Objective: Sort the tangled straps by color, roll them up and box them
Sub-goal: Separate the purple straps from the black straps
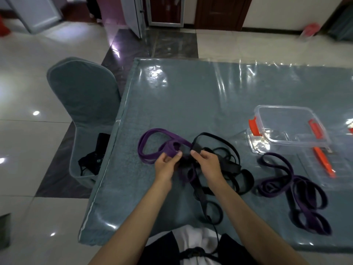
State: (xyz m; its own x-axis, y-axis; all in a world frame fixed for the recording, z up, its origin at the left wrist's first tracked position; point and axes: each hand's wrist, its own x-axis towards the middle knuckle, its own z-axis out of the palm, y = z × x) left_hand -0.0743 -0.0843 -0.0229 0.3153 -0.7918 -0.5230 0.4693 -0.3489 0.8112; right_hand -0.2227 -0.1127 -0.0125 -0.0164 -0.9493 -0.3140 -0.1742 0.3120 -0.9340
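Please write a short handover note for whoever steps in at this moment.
Left hand pinches the purple strap; right hand grips the black straps at the knot, mid-table.
A second purple strap lies apart on the right, loose, not rolled.
The clear box stands open and holds no straps; its lid lies in front of it.
Done: one purple strap separated.
Left: untangle purple from black, roll each strap, box them, close the lid.
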